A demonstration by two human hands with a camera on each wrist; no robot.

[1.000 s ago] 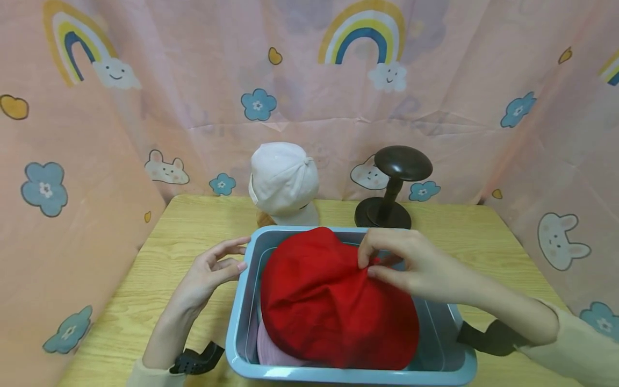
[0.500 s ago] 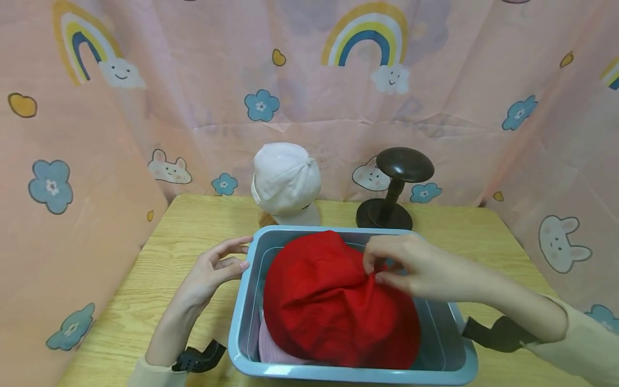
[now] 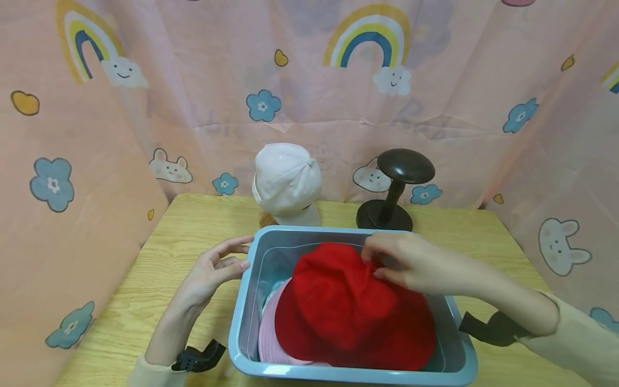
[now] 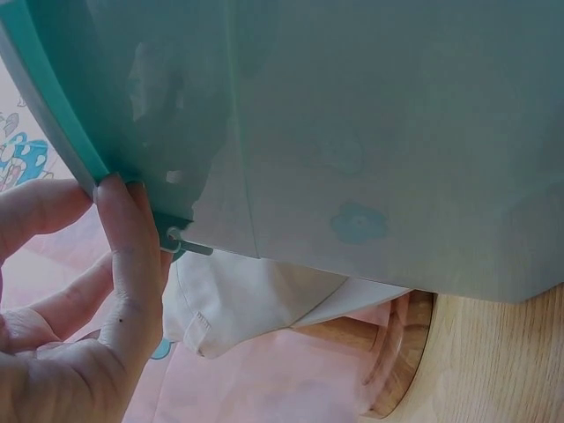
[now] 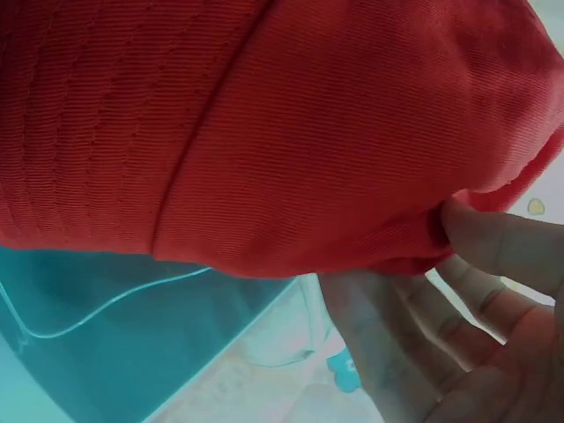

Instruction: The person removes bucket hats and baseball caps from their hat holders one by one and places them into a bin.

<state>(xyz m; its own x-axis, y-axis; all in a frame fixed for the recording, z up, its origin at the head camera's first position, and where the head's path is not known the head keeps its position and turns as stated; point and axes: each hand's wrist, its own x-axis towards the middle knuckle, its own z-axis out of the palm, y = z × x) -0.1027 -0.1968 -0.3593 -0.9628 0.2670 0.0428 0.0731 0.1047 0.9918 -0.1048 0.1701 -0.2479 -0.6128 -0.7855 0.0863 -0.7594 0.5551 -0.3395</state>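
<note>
In the head view, my right hand (image 3: pixel 408 263) pinches the crown of a red bucket hat (image 3: pixel 338 301) that fills much of a light blue plastic tub. The right wrist view shows thumb and fingers on the cloth of the red bucket hat (image 5: pixel 352 132), its stitched brim to the left. Under the hat, at the tub's left, lies a pale pink ridged piece that looks like another hat (image 3: pixel 273 333). My left hand (image 3: pixel 213 274) touches the left rim of the tub (image 3: pixel 240 301) with its fingertips. Its fingers (image 4: pixel 132 247) meet the rim in the left wrist view.
A white baseball cap (image 3: pixel 287 177) sits on a wooden stand behind the tub. To its right stands a dark hat stand (image 3: pixel 405 166) with nothing on its rounded top. The wooden table (image 3: pixel 159 269) is walled by a pink printed cloth (image 3: pixel 203 70).
The red bucket hat has shifted right in my right hand, its crown now bunched up above the brim. More of the pink piece shows at left. My left hand stays at the rim.
</note>
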